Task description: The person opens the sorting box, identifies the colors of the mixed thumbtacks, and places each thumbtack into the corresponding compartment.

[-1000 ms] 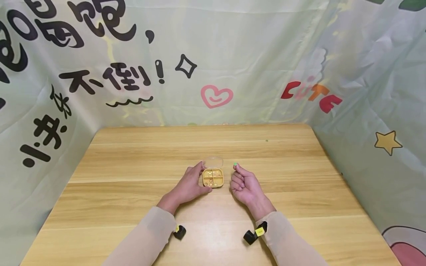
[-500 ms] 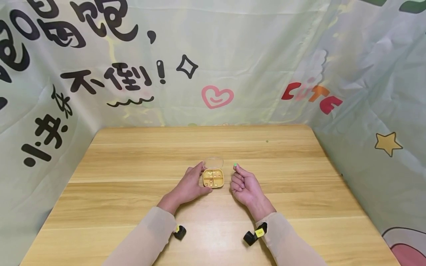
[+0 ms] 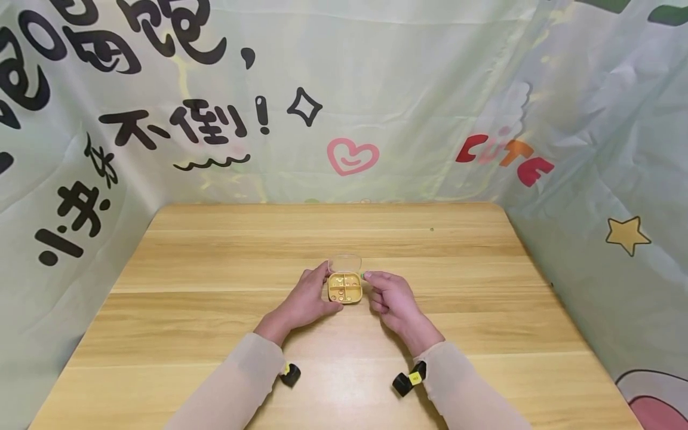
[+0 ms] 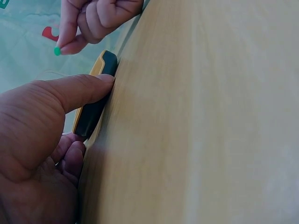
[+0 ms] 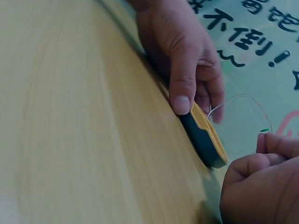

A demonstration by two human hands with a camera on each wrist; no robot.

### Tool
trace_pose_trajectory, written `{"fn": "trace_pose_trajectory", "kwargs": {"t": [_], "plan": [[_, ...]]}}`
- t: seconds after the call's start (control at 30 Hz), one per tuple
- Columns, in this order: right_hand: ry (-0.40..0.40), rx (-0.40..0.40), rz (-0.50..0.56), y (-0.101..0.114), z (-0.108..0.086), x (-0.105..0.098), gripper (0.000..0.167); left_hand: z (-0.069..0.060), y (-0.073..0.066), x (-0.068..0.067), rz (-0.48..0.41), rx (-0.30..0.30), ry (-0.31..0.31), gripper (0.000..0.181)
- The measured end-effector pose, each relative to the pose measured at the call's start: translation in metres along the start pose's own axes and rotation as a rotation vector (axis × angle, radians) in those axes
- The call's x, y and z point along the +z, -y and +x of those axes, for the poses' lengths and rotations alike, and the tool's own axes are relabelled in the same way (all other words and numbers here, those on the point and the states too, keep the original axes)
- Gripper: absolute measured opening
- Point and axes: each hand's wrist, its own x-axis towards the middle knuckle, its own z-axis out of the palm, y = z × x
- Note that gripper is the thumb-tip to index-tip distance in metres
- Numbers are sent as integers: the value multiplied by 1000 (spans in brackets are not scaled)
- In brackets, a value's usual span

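Note:
A small pill box (image 3: pixel 352 293) with a yellow divided inside stands on the table, its clear lid (image 3: pixel 344 263) raised at the back. Small pale pieces lie in its compartments. From the left, my left hand (image 3: pixel 306 303) grips the box, with the thumb at the near side. In the left wrist view the dark outer shell of the pill box (image 4: pixel 92 114) shows under that thumb. Just right of the box, my right hand (image 3: pixel 398 306) pinches a small green pill (image 4: pixel 57 51) between thumb and forefinger, the other fingers curled in. The pill is apart from the box.
The wooden table (image 3: pixel 226 245) extends around both hands. A tiny greenish speck (image 3: pixel 432 229) lies at the back right. Printed cloth (image 3: pixel 419 89) hangs behind the table and along its sides. Black wrist cameras (image 3: pixel 403 384) sit at both cuffs.
My right hand has turned and moved left toward the box, bringing the green pill near its upper right corner. The left hand and the box have stayed in place.

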Motion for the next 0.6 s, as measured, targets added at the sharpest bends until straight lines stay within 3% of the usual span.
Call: {"fn": "trace_pose_trajectory", "kwargs": {"t": [0.1,0.23,0.33,0.6], "plan": [[-59,-32,-187,1,0,2,16,0,0,0,-1,8,-1,107],[-111,-108,-520,2,-1,2,21,1,0,0,3,6,4,107],[-108,-201,-753,4,-2,3,15,1,1,0,8,-1,7,107],[-43,-405,-1223,6,-4,11,11,1,2,1,11,4,-4,105]]}}
